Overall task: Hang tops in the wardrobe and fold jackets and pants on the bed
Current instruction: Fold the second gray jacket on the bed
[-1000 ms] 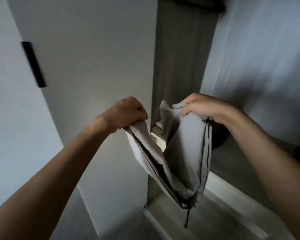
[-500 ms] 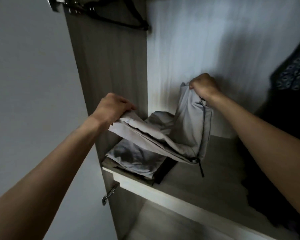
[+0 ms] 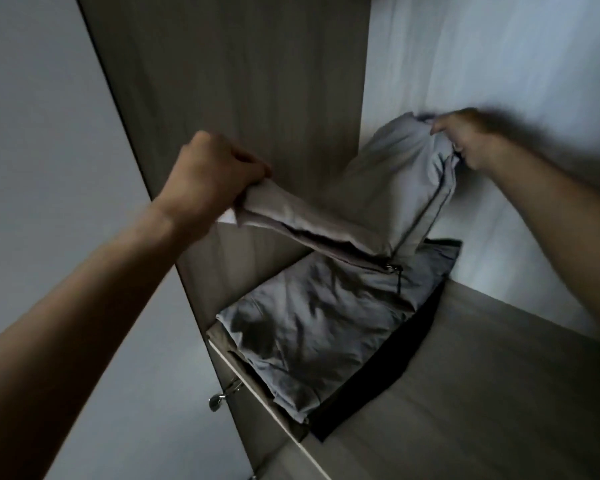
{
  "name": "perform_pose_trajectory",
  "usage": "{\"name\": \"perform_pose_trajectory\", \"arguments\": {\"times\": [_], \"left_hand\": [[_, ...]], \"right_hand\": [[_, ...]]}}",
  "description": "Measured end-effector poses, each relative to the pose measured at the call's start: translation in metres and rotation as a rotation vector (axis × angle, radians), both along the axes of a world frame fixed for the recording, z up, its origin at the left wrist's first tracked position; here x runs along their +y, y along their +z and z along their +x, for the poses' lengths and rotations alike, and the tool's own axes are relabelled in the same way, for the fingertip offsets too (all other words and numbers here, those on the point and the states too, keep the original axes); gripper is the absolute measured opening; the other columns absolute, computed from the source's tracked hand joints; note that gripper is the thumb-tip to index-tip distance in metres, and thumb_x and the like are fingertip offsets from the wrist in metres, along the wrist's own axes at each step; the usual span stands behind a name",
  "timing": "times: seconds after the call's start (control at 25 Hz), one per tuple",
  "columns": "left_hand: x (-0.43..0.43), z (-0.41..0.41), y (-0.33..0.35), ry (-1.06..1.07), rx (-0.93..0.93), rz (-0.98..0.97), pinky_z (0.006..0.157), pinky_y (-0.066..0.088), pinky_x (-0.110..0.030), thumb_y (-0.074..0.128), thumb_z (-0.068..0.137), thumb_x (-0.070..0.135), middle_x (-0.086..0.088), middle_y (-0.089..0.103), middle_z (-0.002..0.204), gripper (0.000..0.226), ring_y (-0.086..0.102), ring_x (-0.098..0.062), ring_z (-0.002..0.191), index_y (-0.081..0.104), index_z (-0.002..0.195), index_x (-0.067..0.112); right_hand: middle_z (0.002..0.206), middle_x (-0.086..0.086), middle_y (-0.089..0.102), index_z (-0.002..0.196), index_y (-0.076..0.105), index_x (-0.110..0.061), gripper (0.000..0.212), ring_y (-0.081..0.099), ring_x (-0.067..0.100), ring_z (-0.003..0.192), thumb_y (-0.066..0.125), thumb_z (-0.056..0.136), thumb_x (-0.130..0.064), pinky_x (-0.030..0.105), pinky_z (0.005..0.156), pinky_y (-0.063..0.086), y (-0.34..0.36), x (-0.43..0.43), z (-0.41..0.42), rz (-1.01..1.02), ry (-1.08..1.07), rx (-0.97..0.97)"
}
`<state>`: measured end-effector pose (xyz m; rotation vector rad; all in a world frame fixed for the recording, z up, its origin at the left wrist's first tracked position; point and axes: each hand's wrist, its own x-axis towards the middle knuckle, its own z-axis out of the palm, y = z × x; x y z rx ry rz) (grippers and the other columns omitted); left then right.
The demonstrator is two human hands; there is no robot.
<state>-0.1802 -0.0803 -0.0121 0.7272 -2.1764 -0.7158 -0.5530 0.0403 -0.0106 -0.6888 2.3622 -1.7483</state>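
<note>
A folded light grey garment [image 3: 371, 206] with a dark zip and pull hangs between both hands above a wardrobe shelf [image 3: 465, 393]. My left hand [image 3: 208, 174] grips its near left end, and my right hand [image 3: 465, 140] grips its far upper corner close to the wardrobe's back wall. The fold's lowest point touches a stack of folded clothes: a grey piece [image 3: 312, 323] lies on top of a black piece [image 3: 388, 372]. The stack sits in the shelf's left corner against the side panel.
The wood-grain side panel [image 3: 239, 81] rises on the left of the shelf, and the pale back wall [image 3: 499, 57] stands behind it. A metal hinge [image 3: 222, 396] shows below the shelf's front edge. The shelf's right part is bare wood.
Both hands have carried the garment further over the folded stack, the right hand nearer the back wall. The view has moved closer and tilted down; the hangers at the top have left the frame.
</note>
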Motion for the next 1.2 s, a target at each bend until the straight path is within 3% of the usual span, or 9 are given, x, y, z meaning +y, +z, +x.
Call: {"name": "perform_pose_trajectory", "arguments": {"times": [0.16,0.28,0.52,0.68,0.8,0.92,1.04,1.12,1.2], "left_hand": [[0.025,-0.017,-0.110,0.011,-0.080,0.465,0.050,0.054,-0.018,0.066,0.086,-0.004,0.005,0.068,0.056,0.014,0.059,0.000,0.044,0.075,0.094,0.002],[0.040,-0.010,-0.161,0.099,-0.092,0.830,0.048,0.056,-0.024,0.061,0.087,-0.011,-0.013,0.070,0.065,0.014,0.065,-0.012,0.047,0.073,0.091,-0.004],[0.021,0.002,-0.148,0.094,0.027,0.808,0.053,0.057,-0.021,0.062,0.088,-0.007,-0.012,0.070,0.066,0.016,0.067,-0.017,0.054,0.074,0.089,0.004],[0.033,0.014,-0.184,-0.027,-0.402,0.863,0.054,0.057,-0.026,0.067,0.089,0.002,-0.008,0.071,0.067,0.010,0.070,-0.021,0.058,0.073,0.091,0.009],[0.014,0.018,-0.199,-0.024,-0.791,0.359,0.062,0.056,-0.028,0.067,0.092,0.030,0.002,0.073,0.080,0.007,0.071,-0.016,0.072,0.069,0.091,0.025],[0.003,-0.021,-0.187,0.205,-0.686,-0.124,0.076,0.051,-0.032,0.050,0.097,0.049,-0.002,0.069,0.114,0.029,0.067,-0.023,0.099,0.064,0.113,0.028],[0.003,-0.080,-0.204,0.144,-0.652,-0.156,0.113,0.030,-0.050,0.032,0.092,0.070,-0.014,0.026,0.157,0.074,0.029,-0.034,0.142,0.025,0.151,0.027],[-0.001,-0.108,-0.246,0.139,-0.743,-0.092,0.118,0.011,-0.058,0.023,0.088,0.075,-0.016,0.002,0.163,0.085,0.004,-0.037,0.149,0.006,0.156,0.028],[-0.006,-0.121,-0.292,0.205,-0.773,-0.125,0.113,0.016,-0.065,0.019,0.088,0.078,-0.022,0.010,0.161,0.085,0.013,-0.044,0.146,0.011,0.156,0.028]], "right_hand": [[0.089,0.011,0.060,0.100,0.064,-0.013,0.013,0.055,0.023,0.074,0.066,0.089,-0.020,0.030,0.060,0.043,-0.130,-0.013,-0.065,0.285,0.030,-0.110],[0.101,0.018,0.066,0.102,0.065,0.004,0.026,0.058,0.027,0.081,0.073,0.083,-0.011,0.037,0.068,0.048,-0.228,-0.009,-0.097,0.448,-0.095,-0.089],[0.105,0.019,0.066,0.108,0.067,0.001,0.028,0.058,0.025,0.085,0.071,0.082,-0.008,0.037,0.072,0.048,-0.197,-0.015,-0.120,0.236,-0.109,-0.083],[0.119,0.024,0.062,0.118,0.061,0.009,0.040,0.061,0.037,0.105,0.065,0.089,-0.018,0.038,0.080,0.048,-0.212,0.004,-0.112,0.840,-0.029,0.138],[0.137,0.031,0.047,0.131,0.054,0.003,0.051,0.043,0.047,0.129,0.059,0.090,-0.027,0.056,0.101,0.040,-0.225,-0.003,-0.084,1.144,-0.175,0.516],[0.117,0.021,0.065,0.116,0.066,-0.005,0.036,0.059,0.039,0.110,0.061,0.087,-0.026,0.045,0.095,0.048,-0.219,-0.043,-0.050,0.738,0.032,0.898],[0.137,0.012,0.056,0.134,0.058,-0.018,0.055,0.053,0.033,0.124,0.042,0.093,-0.051,0.046,0.105,0.039,-0.232,-0.082,-0.016,0.571,0.367,1.053],[0.150,0.006,0.044,0.143,0.048,-0.027,0.066,0.039,0.030,0.138,0.024,0.093,-0.063,0.049,0.114,0.027,-0.261,-0.101,-0.013,0.762,0.427,1.127],[0.154,0.005,0.038,0.146,0.043,-0.028,0.075,0.028,0.033,0.143,0.012,0.089,-0.068,0.050,0.117,0.018,-0.290,-0.107,-0.041,0.829,0.371,1.017]]}}
